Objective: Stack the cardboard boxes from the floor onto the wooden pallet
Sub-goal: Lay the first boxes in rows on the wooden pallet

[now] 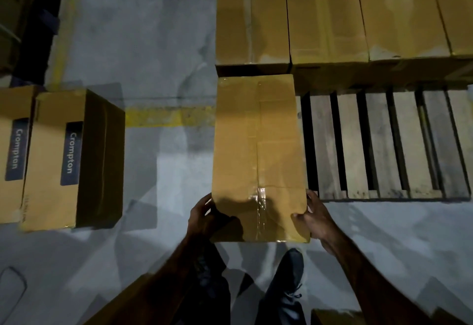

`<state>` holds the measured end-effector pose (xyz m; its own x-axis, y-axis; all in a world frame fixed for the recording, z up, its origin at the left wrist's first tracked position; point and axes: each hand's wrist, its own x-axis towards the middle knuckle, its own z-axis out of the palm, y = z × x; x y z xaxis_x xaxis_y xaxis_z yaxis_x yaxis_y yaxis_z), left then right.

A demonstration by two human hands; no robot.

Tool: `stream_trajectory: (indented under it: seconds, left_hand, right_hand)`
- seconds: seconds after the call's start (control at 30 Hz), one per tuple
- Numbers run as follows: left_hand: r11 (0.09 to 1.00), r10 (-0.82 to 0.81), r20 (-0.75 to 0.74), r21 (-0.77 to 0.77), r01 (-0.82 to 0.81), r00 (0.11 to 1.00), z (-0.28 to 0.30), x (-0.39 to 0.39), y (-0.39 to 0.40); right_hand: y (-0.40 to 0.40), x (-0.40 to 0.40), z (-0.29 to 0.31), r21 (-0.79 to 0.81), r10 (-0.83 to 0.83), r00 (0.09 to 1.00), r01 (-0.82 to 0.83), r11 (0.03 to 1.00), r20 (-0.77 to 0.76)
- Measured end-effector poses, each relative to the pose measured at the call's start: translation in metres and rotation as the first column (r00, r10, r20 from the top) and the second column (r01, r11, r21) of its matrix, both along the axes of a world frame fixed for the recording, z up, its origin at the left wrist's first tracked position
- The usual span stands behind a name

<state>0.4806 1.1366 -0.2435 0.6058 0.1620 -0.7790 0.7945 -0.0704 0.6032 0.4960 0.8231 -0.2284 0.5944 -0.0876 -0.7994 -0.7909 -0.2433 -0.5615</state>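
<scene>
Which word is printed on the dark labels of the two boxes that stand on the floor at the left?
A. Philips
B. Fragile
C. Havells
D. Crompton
D: the dark label on the nearer floor box reads "Crompton", and the label on the box beside it shows the same word.

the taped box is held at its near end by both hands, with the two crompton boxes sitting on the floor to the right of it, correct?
Not quite. The head view shows the two Crompton boxes on the floor to the left of the taped box, not the right. The left hand and right hand do hold its near end.
</scene>
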Motion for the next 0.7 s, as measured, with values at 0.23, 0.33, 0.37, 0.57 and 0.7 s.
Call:
stream_trajectory:
  seconds: [0.23, 0.33, 0.37, 0.57, 0.7]
  left_hand:
    - [0.997, -0.068, 0.002, 0.036, 0.068, 0.998, -0.035, 0.011, 0.01]
    - [0.998, -0.059, -0.037, 0.035, 0.06, 0.998, -0.04, 0.016, 0.011]
    - [0.997, -0.06, -0.049, 0.038, 0.062, 0.997, -0.042, 0.018, 0.011]
    - [0.996, -0.063, -0.058, 0.055, 0.066, 0.996, -0.06, 0.026, 0.011]
    - [0.998, -0.041, -0.053, 0.041, 0.043, 0.998, -0.065, 0.034, 0.01]
  right_hand:
    - [0.005, 0.007, -0.014, 0.035, 0.008, 0.999, -0.006, 0.999, -0.038]
    - [0.007, 0.008, -0.02, 0.046, 0.006, 0.999, -0.004, 0.999, -0.043]
    - [0.007, 0.008, -0.022, 0.052, 0.0, 0.999, 0.003, 0.999, -0.049]
    - [0.009, 0.014, -0.031, 0.071, 0.01, 0.998, -0.006, 0.997, -0.064]
    - [0.007, 0.024, -0.035, 0.045, 0.029, 0.999, -0.028, 0.999, -0.041]
